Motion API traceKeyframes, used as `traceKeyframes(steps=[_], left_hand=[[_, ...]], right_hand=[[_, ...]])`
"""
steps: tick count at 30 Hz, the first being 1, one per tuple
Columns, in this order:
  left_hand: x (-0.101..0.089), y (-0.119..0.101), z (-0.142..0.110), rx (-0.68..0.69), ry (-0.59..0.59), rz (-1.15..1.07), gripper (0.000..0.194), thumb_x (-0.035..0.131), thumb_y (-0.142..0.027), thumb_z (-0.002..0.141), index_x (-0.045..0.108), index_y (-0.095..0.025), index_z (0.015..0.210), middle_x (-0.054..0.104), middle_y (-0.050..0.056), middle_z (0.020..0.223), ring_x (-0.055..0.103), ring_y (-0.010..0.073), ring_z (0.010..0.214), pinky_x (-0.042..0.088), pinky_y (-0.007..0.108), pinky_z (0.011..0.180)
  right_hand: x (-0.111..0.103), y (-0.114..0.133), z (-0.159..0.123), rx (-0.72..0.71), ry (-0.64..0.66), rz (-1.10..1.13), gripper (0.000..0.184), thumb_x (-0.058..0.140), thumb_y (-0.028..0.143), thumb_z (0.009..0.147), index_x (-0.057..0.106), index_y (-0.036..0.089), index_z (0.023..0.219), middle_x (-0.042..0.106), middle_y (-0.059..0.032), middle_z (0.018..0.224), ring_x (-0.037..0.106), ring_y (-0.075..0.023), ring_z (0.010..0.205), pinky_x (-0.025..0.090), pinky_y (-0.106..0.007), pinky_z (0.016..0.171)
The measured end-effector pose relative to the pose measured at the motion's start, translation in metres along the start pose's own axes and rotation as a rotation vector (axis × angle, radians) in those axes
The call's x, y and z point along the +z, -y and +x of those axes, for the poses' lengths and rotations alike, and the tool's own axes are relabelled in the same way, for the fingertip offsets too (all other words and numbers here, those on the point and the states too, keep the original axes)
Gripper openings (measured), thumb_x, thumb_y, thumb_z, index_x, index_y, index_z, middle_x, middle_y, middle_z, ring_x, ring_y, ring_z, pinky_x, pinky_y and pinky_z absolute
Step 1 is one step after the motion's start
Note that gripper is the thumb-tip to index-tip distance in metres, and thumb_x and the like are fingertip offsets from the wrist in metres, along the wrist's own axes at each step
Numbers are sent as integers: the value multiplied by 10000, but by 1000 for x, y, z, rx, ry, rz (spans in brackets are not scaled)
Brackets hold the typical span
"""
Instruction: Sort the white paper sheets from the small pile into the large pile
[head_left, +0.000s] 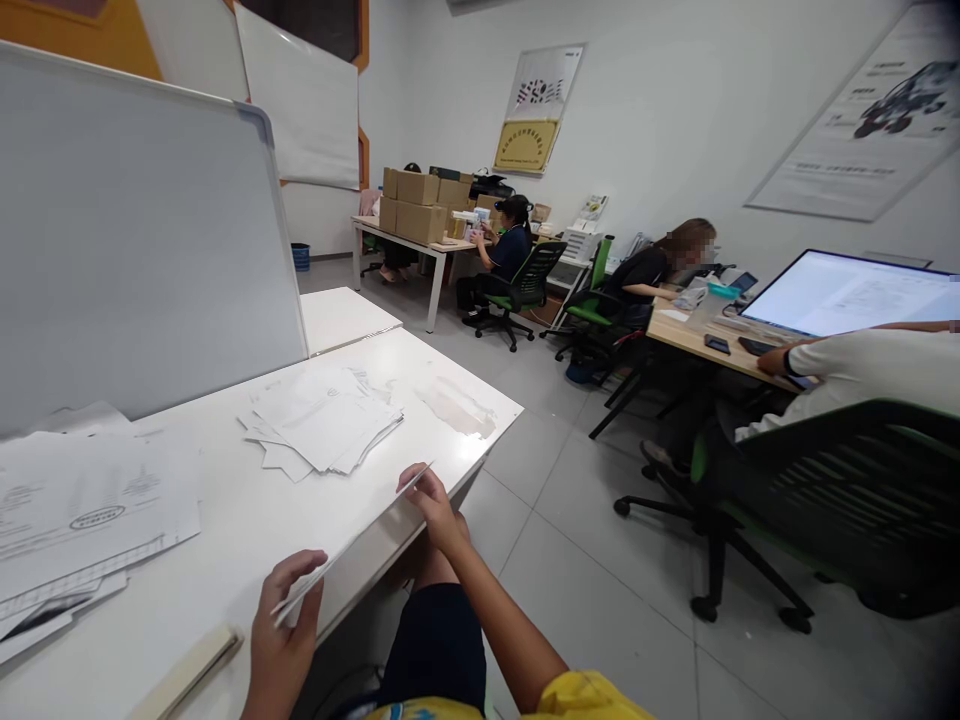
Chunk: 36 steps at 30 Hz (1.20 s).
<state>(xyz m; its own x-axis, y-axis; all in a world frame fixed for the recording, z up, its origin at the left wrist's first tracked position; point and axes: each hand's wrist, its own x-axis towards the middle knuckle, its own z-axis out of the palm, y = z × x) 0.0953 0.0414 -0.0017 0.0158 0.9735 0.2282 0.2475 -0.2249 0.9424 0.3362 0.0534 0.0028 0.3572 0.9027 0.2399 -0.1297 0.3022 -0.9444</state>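
Note:
I hold a thin white sheet of paper (352, 545) edge-on between both hands, over the near edge of a white table (225, 540). My left hand (281, 640) pinches its near end, fingers curled round it. My right hand (433, 505) grips its far end between thumb and fingers. A loose pile of folded white papers (322, 420) lies on the table beyond the sheet. A flatter stack of printed sheets (75, 510) lies at the left.
A whiteboard (142, 240) stands along the table's left side. A wooden ruler-like strip (187, 670) lies by my left hand. To the right, a person sits in a green-black chair (847, 500) at a monitor (847, 295); other people sit at desks with cardboard boxes (420, 205) farther back.

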Motion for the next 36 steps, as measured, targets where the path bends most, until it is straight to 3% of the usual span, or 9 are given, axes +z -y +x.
traceKeyframes(steps=[5,12,17,22,25,30,36], left_hand=[[-1,1,-3,-237,-68,21,611,656,-671,692,627,-187,1064,685,100,995,647,297,1000,555,407,842],[2,6,-3,-10,-117,-39,462,670,-564,744,594,-219,1041,648,85,1090,611,257,1088,480,402,1000],[1,18,-4,-196,-85,18,560,658,-640,701,602,-201,1045,687,92,1006,647,283,1001,495,437,952],[-1,19,-3,-208,-49,67,528,625,-656,714,624,-202,984,713,86,945,653,302,1009,488,444,952],[-2,17,-4,-200,-49,84,504,600,-647,739,615,-209,989,717,79,928,658,296,997,499,425,914],[-3,13,-5,-254,-77,155,493,573,-661,735,596,-223,960,716,61,883,670,276,887,520,361,739],[-2,6,-6,-273,-136,166,504,588,-661,702,600,-227,959,711,47,860,670,251,841,520,332,708]], right_hand=[[6,-1,-5,40,47,23,254,600,295,727,657,235,968,680,-30,929,604,-232,888,487,-351,860],[2,-3,-4,50,-51,16,290,597,289,719,676,234,993,716,-24,941,628,-246,902,499,-367,874],[-4,-4,-4,18,-56,6,321,591,290,740,657,245,1051,712,-33,1000,625,-255,973,508,-364,874],[-5,-6,-7,23,-25,-21,362,595,294,744,639,247,1100,701,-43,1046,618,-259,1023,501,-374,916],[-6,-8,-7,19,-16,-21,296,590,287,745,633,248,1036,691,-38,1020,618,-243,988,495,-362,913],[-11,-10,-6,48,-13,-63,126,567,298,776,609,240,880,661,-15,846,608,-209,849,500,-316,782],[-21,-11,-3,54,16,-121,120,596,345,764,614,229,785,636,3,735,586,-187,746,479,-295,708]])
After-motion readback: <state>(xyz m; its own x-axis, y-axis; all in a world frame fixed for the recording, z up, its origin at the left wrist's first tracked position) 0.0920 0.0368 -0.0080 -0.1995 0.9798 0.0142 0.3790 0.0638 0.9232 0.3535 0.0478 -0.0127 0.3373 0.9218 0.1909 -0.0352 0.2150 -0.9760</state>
